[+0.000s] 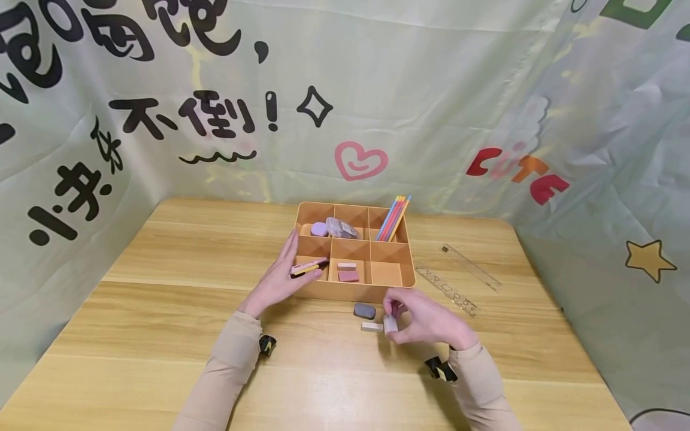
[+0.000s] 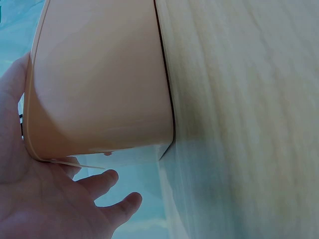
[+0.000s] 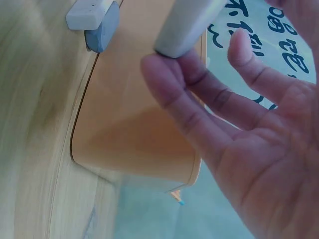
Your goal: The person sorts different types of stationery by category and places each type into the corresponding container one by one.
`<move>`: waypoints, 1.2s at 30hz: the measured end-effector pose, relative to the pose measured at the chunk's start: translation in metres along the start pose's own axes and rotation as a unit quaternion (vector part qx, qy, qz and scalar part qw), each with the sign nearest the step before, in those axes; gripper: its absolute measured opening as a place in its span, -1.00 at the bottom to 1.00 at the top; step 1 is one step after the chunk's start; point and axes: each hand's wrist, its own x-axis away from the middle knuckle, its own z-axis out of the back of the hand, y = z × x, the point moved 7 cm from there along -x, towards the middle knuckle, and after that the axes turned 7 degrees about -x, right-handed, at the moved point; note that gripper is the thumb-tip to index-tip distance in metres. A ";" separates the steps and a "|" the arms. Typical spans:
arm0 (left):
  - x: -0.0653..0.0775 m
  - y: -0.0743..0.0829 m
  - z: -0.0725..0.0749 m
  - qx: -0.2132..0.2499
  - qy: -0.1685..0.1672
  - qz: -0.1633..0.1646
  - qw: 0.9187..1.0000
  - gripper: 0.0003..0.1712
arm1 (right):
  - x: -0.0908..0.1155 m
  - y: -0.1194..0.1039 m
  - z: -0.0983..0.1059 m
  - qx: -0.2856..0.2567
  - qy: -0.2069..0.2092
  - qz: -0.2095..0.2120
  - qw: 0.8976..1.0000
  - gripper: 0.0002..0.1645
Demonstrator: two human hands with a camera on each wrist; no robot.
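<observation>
My right hand (image 1: 426, 317) pinches a white eraser (image 1: 390, 324) between thumb and fingers, just in front of the orange compartment box (image 1: 339, 291). In the right wrist view the held eraser (image 3: 187, 27) stands at the fingertips. On the table beside it lie another white eraser (image 1: 371, 327) and a dark grey-blue eraser (image 1: 364, 310). My left hand (image 1: 277, 278) rests against the box's left side, fingers extended and thumb over the front left compartment. Pens (image 1: 308, 267) lie in that compartment. A pink eraser (image 1: 348, 276) and a paler one (image 1: 347, 266) sit in the front middle.
Coloured pencils (image 1: 393, 218) lean in the back right compartment. A lilac round item (image 1: 319, 228) and a translucent grey item (image 1: 341, 228) lie in the other back compartments. Two clear rulers (image 1: 447, 291) lie right of the box. A printed cloth (image 1: 420, 108) hangs behind the table.
</observation>
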 end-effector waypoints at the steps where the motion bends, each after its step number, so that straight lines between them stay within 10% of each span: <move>1: 0.000 0.000 0.000 0.000 0.000 0.000 1.000 0.28 | 0.000 0.000 0.001 -0.003 0.004 0.001 1.000 -0.64; 19: 0.001 0.000 0.000 0.007 0.000 -0.003 1.000 0.27 | 0.000 -0.007 0.014 -0.037 0.108 0.056 0.992 -0.62; 36: 0.002 0.001 0.001 0.001 -0.003 0.001 1.000 0.26 | -0.005 -0.012 0.021 -0.024 0.270 0.071 0.960 -0.57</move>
